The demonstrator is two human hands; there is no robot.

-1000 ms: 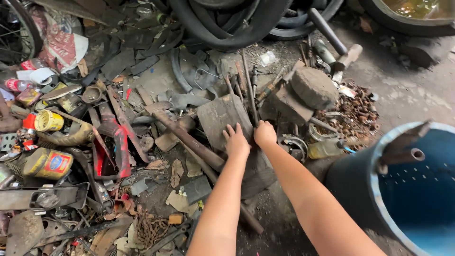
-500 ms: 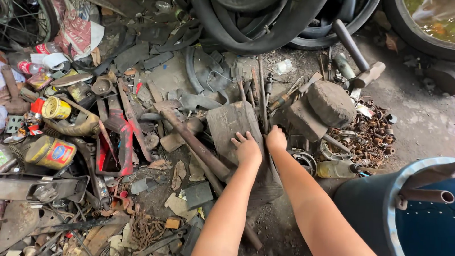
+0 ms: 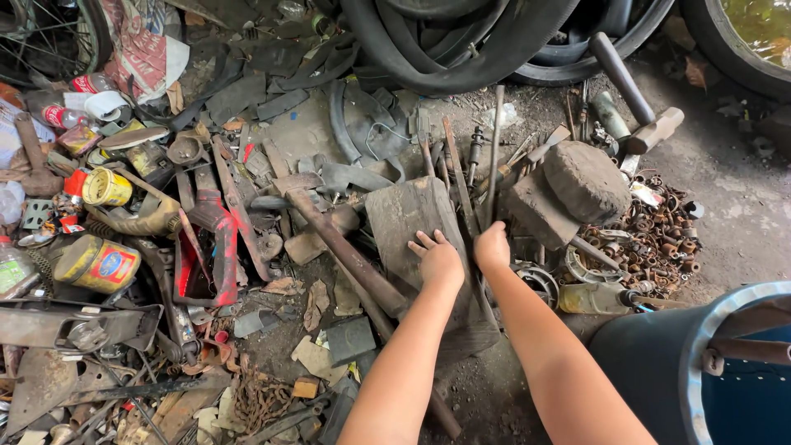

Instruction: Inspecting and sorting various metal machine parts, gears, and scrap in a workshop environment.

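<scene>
Both hands have slid lower toward frame centre: left hand (image 3: 437, 259) flat, fingers spread on the wooden block (image 3: 412, 218); right hand (image 3: 492, 247) fisted around a thin metal rod (image 3: 493, 148).

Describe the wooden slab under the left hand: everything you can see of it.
The wooden slab is a thick, dark, weathered plank with worn grain and rounded corners. It lies flat and slightly angled on the littered ground. The left hand rests palm-down on its lower right part. A rusty metal bar lies along its left side; thin rods run along its right edge.

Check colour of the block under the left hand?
Weathered grey-brown wooden block, head view.
</scene>
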